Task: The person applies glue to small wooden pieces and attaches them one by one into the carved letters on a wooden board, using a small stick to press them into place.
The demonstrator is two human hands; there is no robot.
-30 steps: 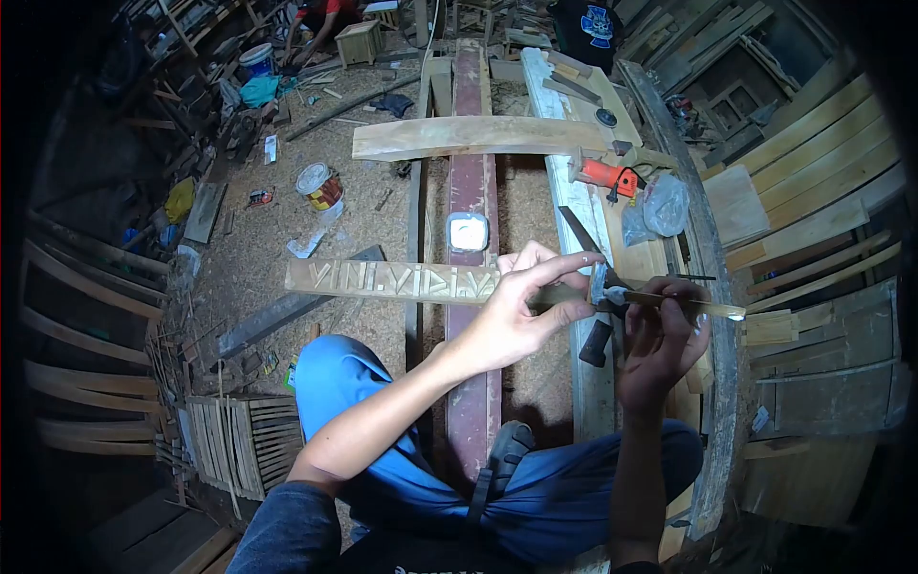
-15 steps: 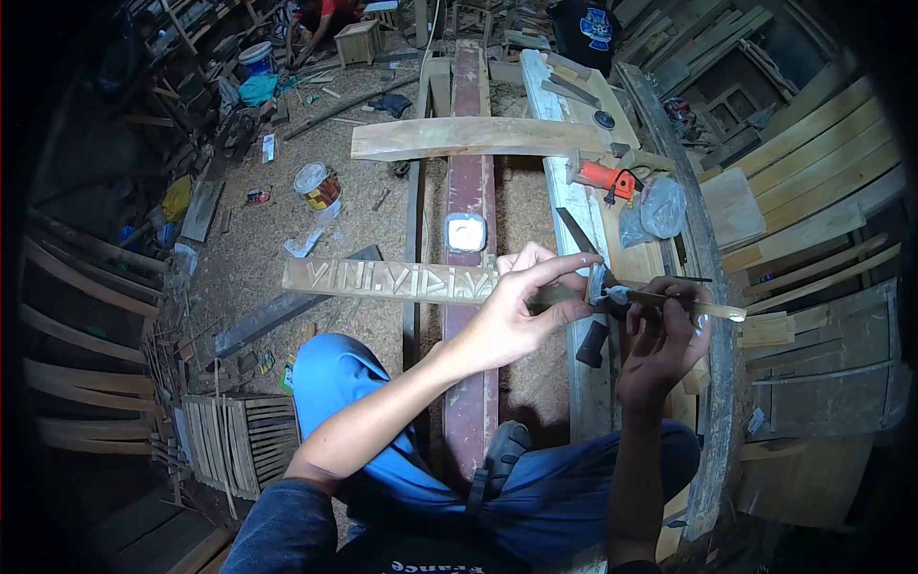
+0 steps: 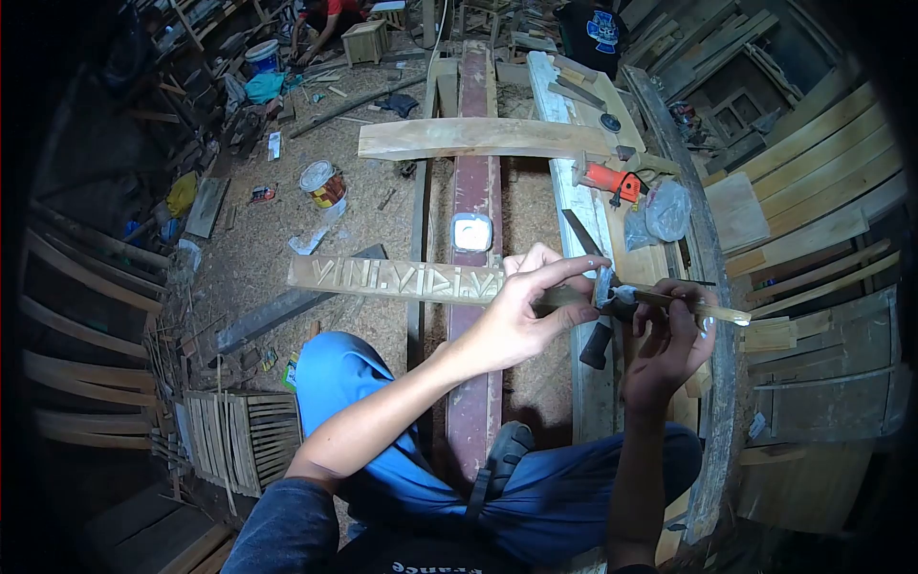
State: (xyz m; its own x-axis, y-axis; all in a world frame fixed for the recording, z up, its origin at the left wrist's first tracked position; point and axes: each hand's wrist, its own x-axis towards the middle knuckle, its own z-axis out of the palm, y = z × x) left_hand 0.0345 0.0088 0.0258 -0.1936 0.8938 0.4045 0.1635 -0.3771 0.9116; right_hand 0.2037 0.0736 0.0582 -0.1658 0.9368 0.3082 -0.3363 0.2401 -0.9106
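A carved wooden board point(image 3: 402, 277) with raised letters lies across the red beam. My left hand point(image 3: 521, 320) is closed around its right part, index finger along the upper edge and thumb below. White paste point(image 3: 602, 285) shows at the board's right end, between that finger and thumb. A thin wooden stick point(image 3: 717, 312) with a whitened tip is pinched in my right hand point(image 3: 669, 349), and its left end reaches the paste. White smears mark the fingers of both hands. Beyond my left hand, an open tub of white paste point(image 3: 471, 232) sits on the beam.
The red beam point(image 3: 473, 335) runs between my legs. A plain plank point(image 3: 459, 137) crosses it farther off. To the right are an orange power tool point(image 3: 610, 180), a plastic bag point(image 3: 667, 210) and a dark-handled tool point(image 3: 595, 346). A paint bucket point(image 3: 322, 184) stands left; a person point(image 3: 325, 24) crouches behind.
The whole view has shifted slightly. My hands keep nearly the same hold, with the stick still against the board's right end.
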